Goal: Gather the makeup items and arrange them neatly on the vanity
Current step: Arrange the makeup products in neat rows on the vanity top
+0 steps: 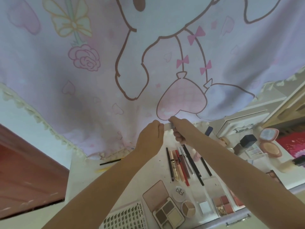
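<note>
I see both hands, left (151, 135) and right (180, 129), pinching a small pale item (168, 126) mid-frame; dropped, it could scatter the pencil row (183, 164) below.

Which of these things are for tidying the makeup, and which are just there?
For the job:
row of pencils
open eyeshadow palette
round white jar
pink compact
small pale item held between left hand and right hand

Just there:
cartoon curtain
white drawer box
</note>
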The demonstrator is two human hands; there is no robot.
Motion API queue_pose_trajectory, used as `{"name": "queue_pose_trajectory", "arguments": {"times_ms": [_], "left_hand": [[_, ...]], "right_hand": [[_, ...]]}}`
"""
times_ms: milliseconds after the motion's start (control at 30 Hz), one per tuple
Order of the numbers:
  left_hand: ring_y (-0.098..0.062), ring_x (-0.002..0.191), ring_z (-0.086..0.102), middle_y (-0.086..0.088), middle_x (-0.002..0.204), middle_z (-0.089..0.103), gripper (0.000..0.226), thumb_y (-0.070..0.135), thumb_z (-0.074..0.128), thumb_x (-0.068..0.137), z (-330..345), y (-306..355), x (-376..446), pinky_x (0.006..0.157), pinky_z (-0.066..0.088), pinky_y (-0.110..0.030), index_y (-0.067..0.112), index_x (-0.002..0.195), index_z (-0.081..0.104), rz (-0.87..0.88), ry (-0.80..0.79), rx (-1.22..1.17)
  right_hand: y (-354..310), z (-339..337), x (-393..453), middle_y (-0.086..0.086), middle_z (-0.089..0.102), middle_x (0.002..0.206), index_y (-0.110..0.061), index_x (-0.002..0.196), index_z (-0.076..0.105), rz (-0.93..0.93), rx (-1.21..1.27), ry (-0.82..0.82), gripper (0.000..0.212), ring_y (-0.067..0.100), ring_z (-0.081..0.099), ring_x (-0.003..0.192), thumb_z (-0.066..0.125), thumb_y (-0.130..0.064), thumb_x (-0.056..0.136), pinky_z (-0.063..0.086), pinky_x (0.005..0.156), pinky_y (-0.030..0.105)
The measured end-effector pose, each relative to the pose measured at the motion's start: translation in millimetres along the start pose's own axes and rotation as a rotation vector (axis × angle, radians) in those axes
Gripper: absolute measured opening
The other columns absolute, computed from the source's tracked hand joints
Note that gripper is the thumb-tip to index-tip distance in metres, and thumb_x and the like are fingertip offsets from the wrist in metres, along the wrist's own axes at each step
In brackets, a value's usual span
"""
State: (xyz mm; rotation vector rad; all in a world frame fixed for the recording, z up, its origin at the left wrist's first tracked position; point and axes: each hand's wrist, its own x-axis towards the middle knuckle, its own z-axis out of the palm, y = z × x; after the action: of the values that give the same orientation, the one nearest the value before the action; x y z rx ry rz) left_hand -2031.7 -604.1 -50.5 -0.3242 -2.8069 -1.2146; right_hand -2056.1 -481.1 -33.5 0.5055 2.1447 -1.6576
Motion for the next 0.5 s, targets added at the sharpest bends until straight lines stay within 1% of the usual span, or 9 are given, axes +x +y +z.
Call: {"name": "queue_pose_trajectory", "arguments": {"times_ms": [67,100,200,267,300,333,367,433,500], "left_hand": [[-0.012,0.05,0.031,0.006,0.054,0.028,0.04,0.019,0.029,0.098,-1,1,7,0.056,0.026,-0.025,0.021,0.059,0.029,0.002,0.095,0.033],[-0.013,0.048,0.032,0.005,0.052,0.028,0.042,0.021,0.03,0.099,-2,2,12,0.053,0.027,-0.026,0.02,0.056,0.029,-0.008,0.133,0.043],[-0.019,0.049,0.036,0.003,0.047,0.031,0.045,0.022,0.031,0.098,-13,8,23,0.046,0.025,-0.023,0.009,0.057,0.04,-0.104,0.228,-0.017],[-0.026,0.056,0.038,-0.007,0.051,0.041,0.044,0.021,0.032,0.098,-23,15,31,0.047,0.027,-0.021,0.002,0.064,0.052,-0.211,0.283,-0.15],[-0.034,0.061,0.039,-0.018,0.058,0.046,0.044,0.02,0.033,0.097,-28,18,34,0.049,0.031,-0.025,-0.006,0.072,0.057,-0.266,0.297,-0.235],[-0.04,0.063,0.042,-0.027,0.064,0.048,0.044,0.019,0.032,0.097,-31,20,37,0.051,0.034,-0.031,-0.01,0.075,0.057,-0.303,0.298,-0.323],[-0.037,0.057,0.043,-0.027,0.062,0.045,0.043,0.018,0.031,0.097,-34,23,37,0.049,0.035,-0.033,-0.007,0.07,0.055,-0.342,0.278,-0.436],[-0.013,0.035,0.031,-0.007,0.047,0.032,0.041,0.018,0.028,0.095,-36,26,35,0.036,0.026,-0.019,0.009,0.056,0.038,-0.441,0.158,-0.693],[-0.004,0.027,0.021,0.005,0.037,0.028,0.041,0.02,0.027,0.095,-42,24,31,0.032,0.018,-0.011,0.014,0.055,0.031,-0.465,0.026,-0.807]], "right_hand": [[-9,9,-1,-0.01,0.026,0.028,-0.018,0.057,0.032,-0.011,0.04,0.023,0.034,0.006,0.022,0.024,0.042,-0.032,0.087,0.02,0.032,0.013],[-14,13,-1,-0.009,0.027,0.029,-0.017,0.059,0.034,-0.022,0.082,0.04,0.032,0.006,0.023,0.023,0.042,-0.031,0.087,0.02,0.031,0.013],[-28,23,-6,-0.001,0.027,0.046,-0.015,0.058,0.033,-0.107,0.196,0.145,0.03,0.012,0.024,0.035,0.043,-0.025,0.084,0.022,0.038,0.021],[-37,28,-9,-0.003,0.025,0.046,-0.015,0.053,0.03,-0.218,0.248,0.225,0.034,0.012,0.022,0.041,0.045,-0.022,0.083,0.02,0.043,0.023],[-40,30,-11,-0.007,0.024,0.041,-0.016,0.049,0.029,-0.293,0.263,0.257,0.038,0.01,0.021,0.039,0.045,-0.02,0.083,0.019,0.043,0.023],[-41,31,-12,-0.012,0.022,0.034,-0.017,0.045,0.027,-0.396,0.238,0.295,0.042,0.007,0.02,0.036,0.046,-0.018,0.083,0.019,0.042,0.022],[-42,33,-13,-0.01,0.02,0.029,-0.018,0.042,0.026,-0.523,0.164,0.335,0.047,0.007,0.019,0.032,0.046,-0.014,0.083,0.018,0.041,0.019],[-44,30,-17,-0.006,0.02,0.026,-0.02,0.037,0.025,-0.768,-0.015,0.366,0.052,0.01,0.021,0.029,0.046,-0.009,0.083,0.014,0.038,0.012],[-46,18,-18,-0.011,0.02,0.032,-0.018,0.038,0.028,-0.961,-0.21,0.312,0.047,0.009,0.021,0.032,0.043,-0.015,0.083,0.018,0.036,0.015]]}}
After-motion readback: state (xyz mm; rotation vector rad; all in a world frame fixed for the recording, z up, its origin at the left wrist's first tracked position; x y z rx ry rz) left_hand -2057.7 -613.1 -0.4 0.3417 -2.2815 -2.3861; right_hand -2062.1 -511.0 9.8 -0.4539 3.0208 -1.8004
